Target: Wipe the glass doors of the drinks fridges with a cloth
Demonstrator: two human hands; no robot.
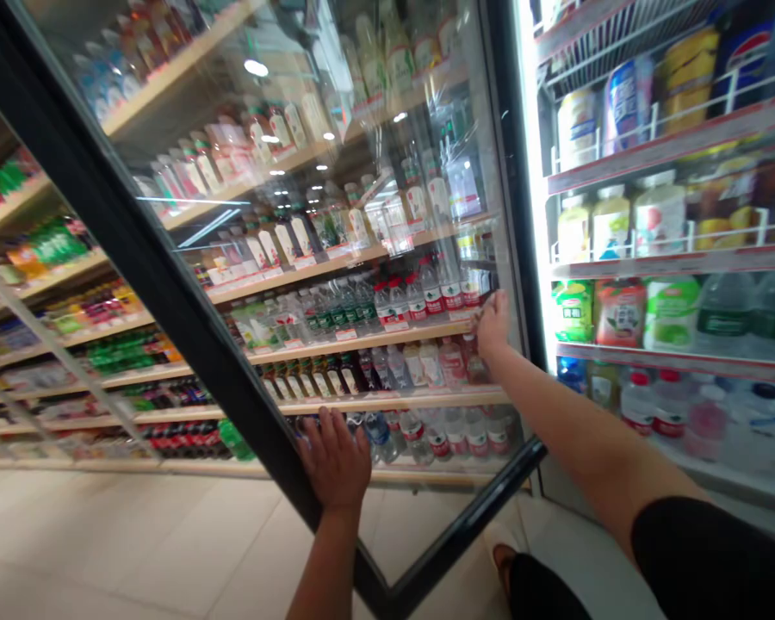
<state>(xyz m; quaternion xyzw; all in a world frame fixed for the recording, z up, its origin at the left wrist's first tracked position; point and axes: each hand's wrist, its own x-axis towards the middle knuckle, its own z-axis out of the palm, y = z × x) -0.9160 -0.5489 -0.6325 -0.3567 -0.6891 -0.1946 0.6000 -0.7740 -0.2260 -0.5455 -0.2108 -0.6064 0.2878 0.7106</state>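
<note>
Head view: a person stands at an open store fridge, both bare arms stretched to its glass door (362,172); bright shelves on the right, tiled floor (135,542) below.
Door: swung out toward the camera and tilted across the picture; its black frame (168,284) runs from upper left down to a lower corner near the bottom edge; aisle shelves (362,340) show through the glass.
Left hand (334,461): set on the free edge of the frame, low down; grip closed, fingers hooked over the edge, back of the hand to the camera.
Right hand (492,323): reached further in, at the hinge side of the glass; it touches the door there, but whether the grip is clasped on anything or laid flat cannot be told.
Fridge (678,258): racks of cans, juice and tea, with water bottles (652,405) on the lower level, all apart from both hands.
Foot (502,560): what looks like a shoe tip, on the floor near the door's bottom rail.
Doing it well, as a judgement: steer from the free edge, where the left hand has the most leverage; press on frame rather than glass; keep fingers of the right hand out of the hinge gap; move the door slowly so that its lower corner clears the foot; hold the weight with the left hand until the door rests.
</note>
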